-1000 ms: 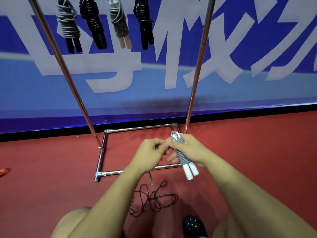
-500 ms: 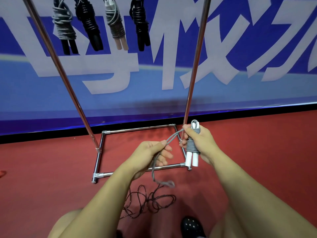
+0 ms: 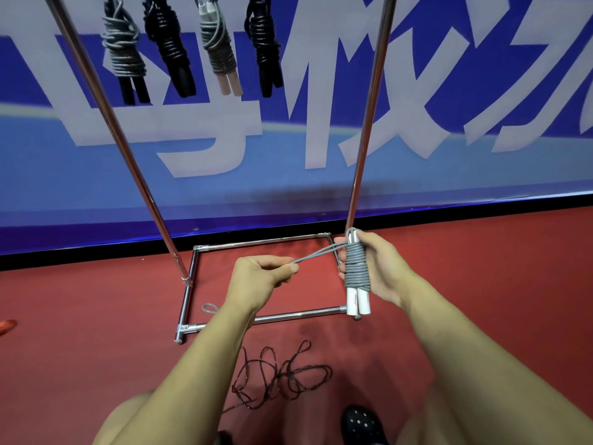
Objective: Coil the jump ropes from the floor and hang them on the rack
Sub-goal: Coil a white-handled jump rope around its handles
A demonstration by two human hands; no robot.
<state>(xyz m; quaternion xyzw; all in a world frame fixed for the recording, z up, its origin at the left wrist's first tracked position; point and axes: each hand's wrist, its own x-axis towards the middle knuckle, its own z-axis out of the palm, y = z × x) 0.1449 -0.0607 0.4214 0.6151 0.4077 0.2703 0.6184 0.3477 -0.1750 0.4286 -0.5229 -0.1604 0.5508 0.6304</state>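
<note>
The grey jump rope (image 3: 356,268) is wound around its white handles. A dark rope (image 3: 279,374) lies tangled on the floor.

This looks like a sports hall or gym: a red rubbery floor (image 3: 481,284), a big blue wall banner (image 3: 288,139) with large white lettering, and a chrome rack (image 3: 365,123) hung with four coiled jump ropes (image 3: 221,49), with a loose dark rope (image 3: 282,374) lying below.

right hand (image 3: 382,268) holds grey jump rope (image 3: 356,271) | left hand (image 3: 260,277) pinches its tail
</note>
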